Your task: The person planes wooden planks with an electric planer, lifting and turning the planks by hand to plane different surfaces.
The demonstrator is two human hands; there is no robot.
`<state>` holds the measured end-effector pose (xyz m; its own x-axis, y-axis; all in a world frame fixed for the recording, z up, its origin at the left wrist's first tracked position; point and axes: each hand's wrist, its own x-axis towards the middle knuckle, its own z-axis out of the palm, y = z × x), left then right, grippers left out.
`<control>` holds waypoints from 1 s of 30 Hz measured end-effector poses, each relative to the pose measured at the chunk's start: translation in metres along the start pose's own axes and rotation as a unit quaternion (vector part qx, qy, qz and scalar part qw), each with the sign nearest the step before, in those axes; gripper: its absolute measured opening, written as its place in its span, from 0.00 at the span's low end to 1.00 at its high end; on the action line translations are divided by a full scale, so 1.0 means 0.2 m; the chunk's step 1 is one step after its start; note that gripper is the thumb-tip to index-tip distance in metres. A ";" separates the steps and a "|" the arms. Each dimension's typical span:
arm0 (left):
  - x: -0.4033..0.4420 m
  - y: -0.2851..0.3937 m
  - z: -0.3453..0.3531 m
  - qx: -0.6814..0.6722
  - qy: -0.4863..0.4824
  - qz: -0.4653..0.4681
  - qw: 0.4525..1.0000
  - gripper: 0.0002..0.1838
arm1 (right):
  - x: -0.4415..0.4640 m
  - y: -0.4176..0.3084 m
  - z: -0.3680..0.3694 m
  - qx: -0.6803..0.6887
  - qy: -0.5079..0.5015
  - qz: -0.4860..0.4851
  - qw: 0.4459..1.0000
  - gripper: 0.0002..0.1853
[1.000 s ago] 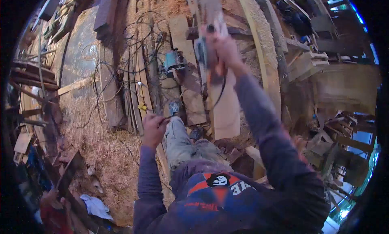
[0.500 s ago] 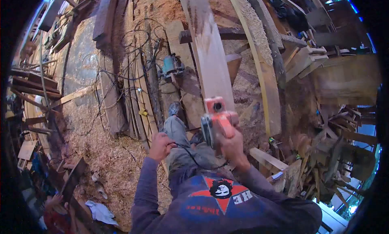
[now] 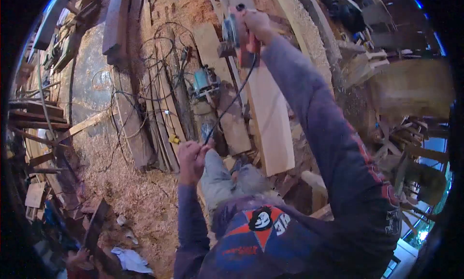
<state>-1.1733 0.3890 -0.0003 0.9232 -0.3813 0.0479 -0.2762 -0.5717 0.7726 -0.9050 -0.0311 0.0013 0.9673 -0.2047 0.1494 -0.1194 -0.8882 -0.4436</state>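
My right hand point(image 3: 258, 25) is wrapped round the handle of an orange-red electric hand planer point(image 3: 231, 31). The planer is over the far part of a long, pale wooden board point(image 3: 271, 122); whether its sole touches the wood is hidden. From the planer, a black power cord point(image 3: 238, 95) runs back towards me. My left hand point(image 3: 191, 162), closed, grips that cord above my left leg, to the left of the board's near end. A dark crosspiece point(image 3: 226, 50) shows at the board's left side.
A teal power tool point(image 3: 202, 82) rests left of the board, with tangled black cables point(image 3: 162, 66) beyond it. Rough planks point(image 3: 130, 119) lie along the left. Wood shavings point(image 3: 145, 201) cover the ground. Stacked timber point(image 3: 413, 88) stands at the right, and a white cloth point(image 3: 130, 259) lies lower left.
My right hand has carried the planer away from me, from the board's near end to its far part, stretching the cord out. My left hand has shifted slightly forward, still gripping the cord.
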 end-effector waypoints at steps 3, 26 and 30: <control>0.02 0.09 -0.05 -0.039 0.002 -0.046 0.998 0.10 | 0.04 0.19 0.09 -0.044 -0.034 -0.050 0.997 0.11; -0.28 -0.09 0.11 0.045 -0.192 0.007 0.980 0.09 | -1.74 -0.40 -0.54 0.260 0.050 0.271 0.925 0.22; -0.18 -0.13 0.02 0.036 -0.117 -0.012 0.992 0.10 | -1.02 -0.09 -0.34 0.099 0.071 0.070 0.990 0.19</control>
<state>-1.2006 0.4160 -0.0248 0.8444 -0.5208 -0.1253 -0.2808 -0.6296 0.7244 -1.1157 -0.0016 0.0385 0.9016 -0.3887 0.1900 -0.1910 -0.7515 -0.6315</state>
